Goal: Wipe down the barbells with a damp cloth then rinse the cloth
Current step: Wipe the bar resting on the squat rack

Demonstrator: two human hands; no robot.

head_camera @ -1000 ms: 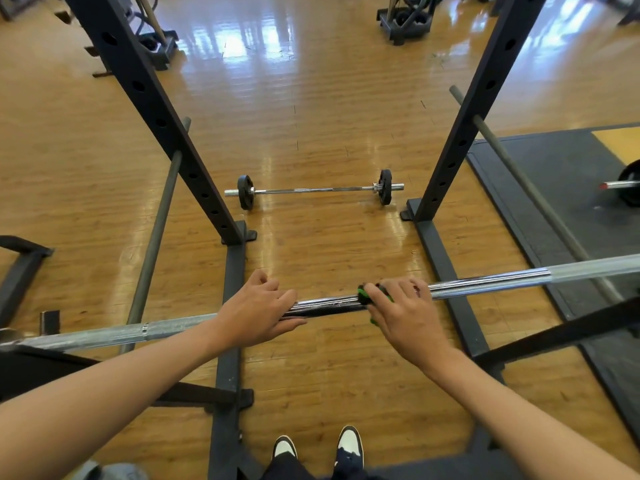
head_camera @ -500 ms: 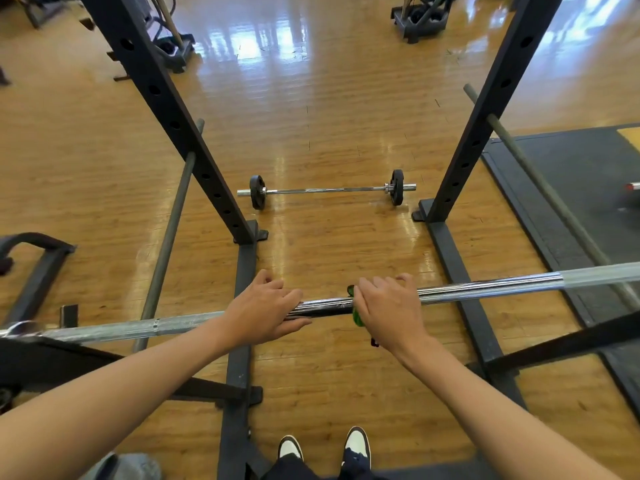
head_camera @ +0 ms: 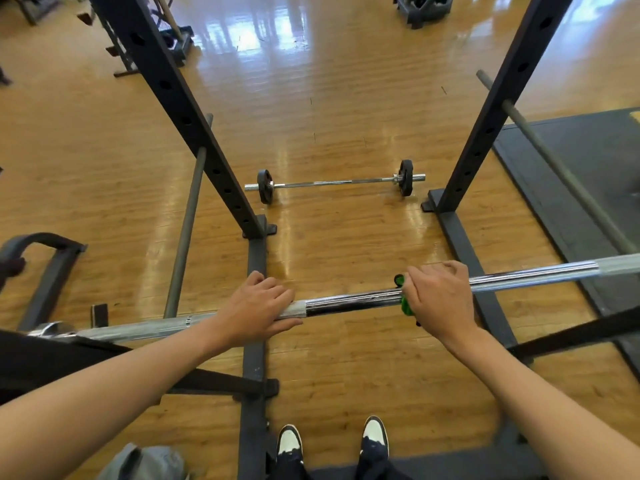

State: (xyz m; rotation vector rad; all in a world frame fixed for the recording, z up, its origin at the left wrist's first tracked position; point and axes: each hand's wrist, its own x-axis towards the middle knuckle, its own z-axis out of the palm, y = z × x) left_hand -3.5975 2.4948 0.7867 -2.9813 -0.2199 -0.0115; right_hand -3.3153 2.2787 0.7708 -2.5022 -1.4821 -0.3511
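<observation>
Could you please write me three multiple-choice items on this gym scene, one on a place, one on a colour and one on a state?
1. Where does the small plated barbell lie?
A. on the wood floor
B. on the black mat
C. on the rack hooks

2. What colour is the cloth?
A. blue
B. green
C. white

3. What is the right hand doing?
A. hanging free
B. lifting a plate
C. gripping the cloth round the racked bar

Answers: 1 A, it rests directly on that floor; 2 B, green shows at the hand's edge; 3 C, its fingers curl over bar and cloth.
</observation>
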